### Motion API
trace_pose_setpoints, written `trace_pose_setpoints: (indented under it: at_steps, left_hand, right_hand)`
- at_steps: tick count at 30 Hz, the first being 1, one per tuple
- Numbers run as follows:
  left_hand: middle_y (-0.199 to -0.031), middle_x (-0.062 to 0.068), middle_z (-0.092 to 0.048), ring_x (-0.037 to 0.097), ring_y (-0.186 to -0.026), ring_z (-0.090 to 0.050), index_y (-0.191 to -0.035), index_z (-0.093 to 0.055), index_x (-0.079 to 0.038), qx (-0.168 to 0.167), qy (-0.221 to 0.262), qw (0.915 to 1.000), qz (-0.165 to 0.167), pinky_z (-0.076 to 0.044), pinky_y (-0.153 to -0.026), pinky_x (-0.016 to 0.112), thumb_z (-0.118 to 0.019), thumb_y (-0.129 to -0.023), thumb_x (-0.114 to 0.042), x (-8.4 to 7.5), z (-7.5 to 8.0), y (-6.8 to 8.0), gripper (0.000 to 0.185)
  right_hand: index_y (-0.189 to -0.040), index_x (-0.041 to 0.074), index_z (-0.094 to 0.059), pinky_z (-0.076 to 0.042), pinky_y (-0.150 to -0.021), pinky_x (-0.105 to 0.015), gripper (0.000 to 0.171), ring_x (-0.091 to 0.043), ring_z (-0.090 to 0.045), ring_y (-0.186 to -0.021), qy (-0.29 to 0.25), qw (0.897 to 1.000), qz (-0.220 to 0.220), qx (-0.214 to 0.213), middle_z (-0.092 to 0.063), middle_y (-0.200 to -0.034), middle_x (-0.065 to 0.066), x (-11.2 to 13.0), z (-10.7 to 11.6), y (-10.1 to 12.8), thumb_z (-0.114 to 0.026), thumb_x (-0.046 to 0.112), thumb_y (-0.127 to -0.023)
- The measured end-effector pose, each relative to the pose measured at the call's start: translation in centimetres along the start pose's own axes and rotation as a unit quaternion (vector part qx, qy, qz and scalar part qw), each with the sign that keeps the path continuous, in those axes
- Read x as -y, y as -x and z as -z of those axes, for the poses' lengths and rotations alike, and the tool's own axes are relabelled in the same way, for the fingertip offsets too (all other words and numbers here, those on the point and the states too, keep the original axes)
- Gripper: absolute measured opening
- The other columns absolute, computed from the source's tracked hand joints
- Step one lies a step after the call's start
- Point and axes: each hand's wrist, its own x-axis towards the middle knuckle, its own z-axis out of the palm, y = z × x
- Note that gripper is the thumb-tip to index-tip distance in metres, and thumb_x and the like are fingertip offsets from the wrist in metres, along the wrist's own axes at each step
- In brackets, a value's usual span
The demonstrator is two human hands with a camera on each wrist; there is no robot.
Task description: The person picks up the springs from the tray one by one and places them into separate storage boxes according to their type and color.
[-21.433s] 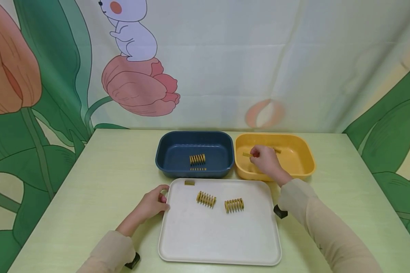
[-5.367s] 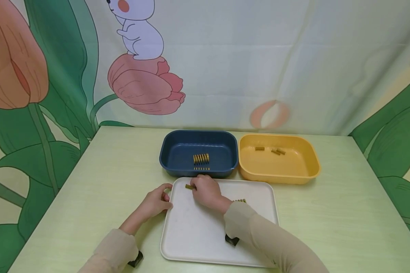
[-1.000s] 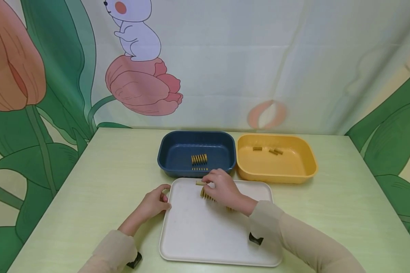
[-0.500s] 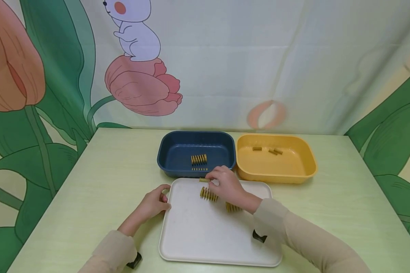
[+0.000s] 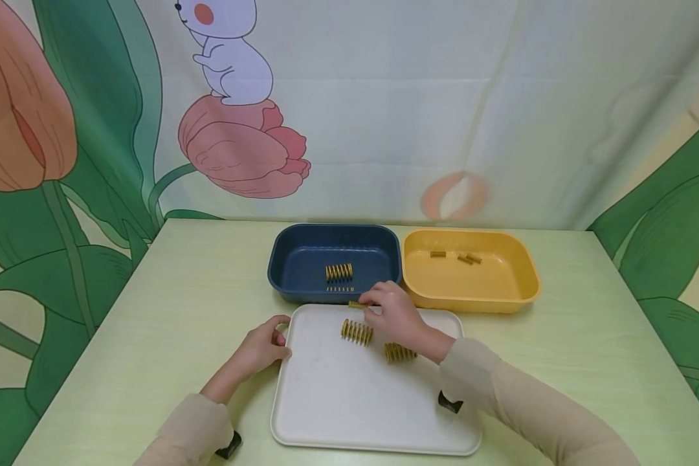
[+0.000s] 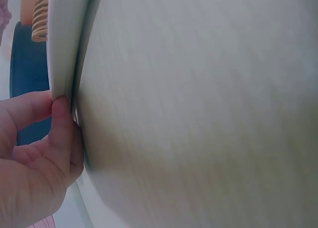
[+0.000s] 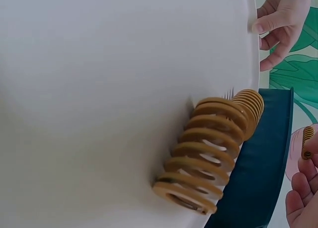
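We see the right hand [image 5: 397, 316] pinching a small, slim, gold-coloured coil spring [image 5: 355, 304] at the far rim of the white rectangular tray [image 5: 349, 414]; its fingers cover one end, and we cannot tell how high it hangs. The left hand [image 5: 261, 347] has its grip closed around the tray's left edge, its palm partly cut off in its wrist view. Of two thick golden coil springs [image 5: 356, 332] on the tray, one is partly hidden by the right wrist

No legible text, label, brand, number or sign in any of the views.
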Motion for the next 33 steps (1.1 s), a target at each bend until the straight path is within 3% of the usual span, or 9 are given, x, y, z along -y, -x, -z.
trace_pose_setpoints:
  at_steps: [33]
  left_hand:
    - [-0.081, 0.007, -0.054, 0.015, -0.067, -0.049, -0.13, -0.048, 0.005, 0.005, -0.013, 0.9998, 0.012, -0.043, -0.061, 0.025, -0.064, -0.079, 0.008, -0.4, 0.1, 0.0, 0.054]
  right_hand:
    - [-0.092, 0.001, -0.075, -0.051, -0.076, -0.032, 0.011, -0.021, -0.059, -0.085, 0.003, 1.0, -0.01, -0.02, -0.068, -0.086, -0.007, -1.5, 1.1, 0.2, -0.068, 0.002, -0.083]
